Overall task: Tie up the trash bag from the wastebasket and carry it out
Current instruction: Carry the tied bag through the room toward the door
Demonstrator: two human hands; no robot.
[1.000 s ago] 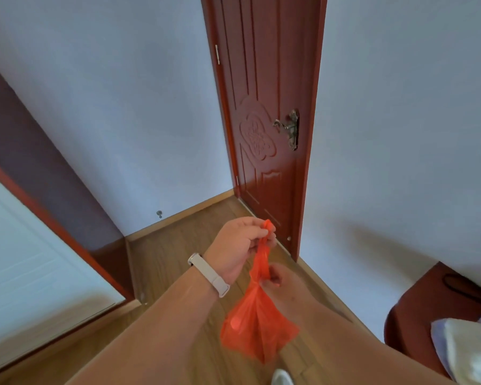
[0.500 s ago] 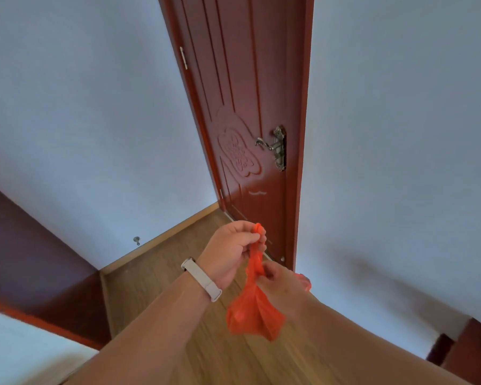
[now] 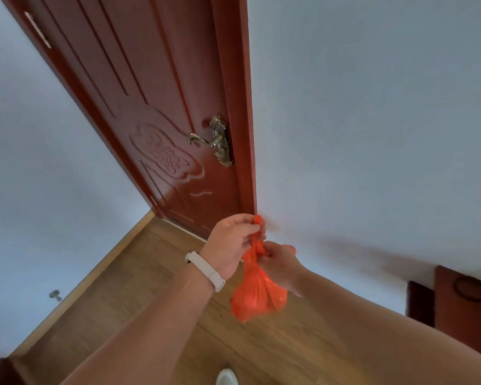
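Note:
A small orange-red trash bag [image 3: 257, 297] hangs in front of me above the wooden floor. My left hand [image 3: 232, 243], with a white band on the wrist, pinches the twisted top end of the bag. Just below and to the right, my right hand [image 3: 279, 262] grips the bag's gathered neck. The bag's bulging bottom hangs free under both hands. The wastebasket is out of view.
A closed dark red door [image 3: 161, 112] with a brass lever handle [image 3: 214, 140] stands straight ahead, near the hands. White walls run on both sides. A doorstop [image 3: 55, 295] sits low on the left wall. Dark red furniture [image 3: 464, 304] stands at the right.
The view has moved closer to the door and tilted. Both hands stay on the bag; its neck looks more tightly twisted and the body more bunched.

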